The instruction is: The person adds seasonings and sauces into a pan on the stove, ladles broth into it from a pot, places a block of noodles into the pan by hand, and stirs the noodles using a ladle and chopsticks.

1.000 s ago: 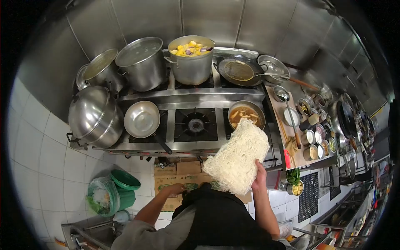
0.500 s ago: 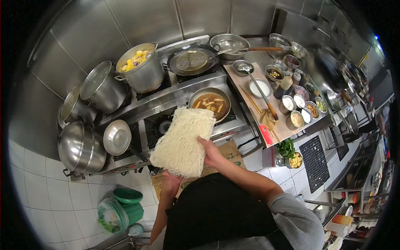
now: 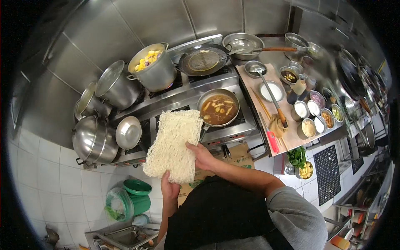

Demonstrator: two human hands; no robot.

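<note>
A flat, pale slab of dried noodles (image 3: 173,143) is held up in front of the stove. My left hand (image 3: 170,188) grips its bottom edge, thumb on the near face. My right hand (image 3: 201,156) holds its right side, the thumb lying on the slab; the fingers behind it are hidden. Just right of the noodles, a pan of brown broth with pale pieces (image 3: 218,109) sits on the front right burner. An empty steel pan (image 3: 128,132) is on the left of the stove.
Large steel pots (image 3: 154,68) and a dark wok (image 3: 203,60) stand along the back. At right, a board (image 3: 258,83) bears a ladle (image 3: 273,98), bowls and bottles. A domed steamer (image 3: 95,139) is far left, above a green bin (image 3: 121,204) on the floor.
My left hand has come up from below and taken hold of the noodles' lower edge. The slab has moved left, away from the broth pan, and stands more upright. The view has turned.
</note>
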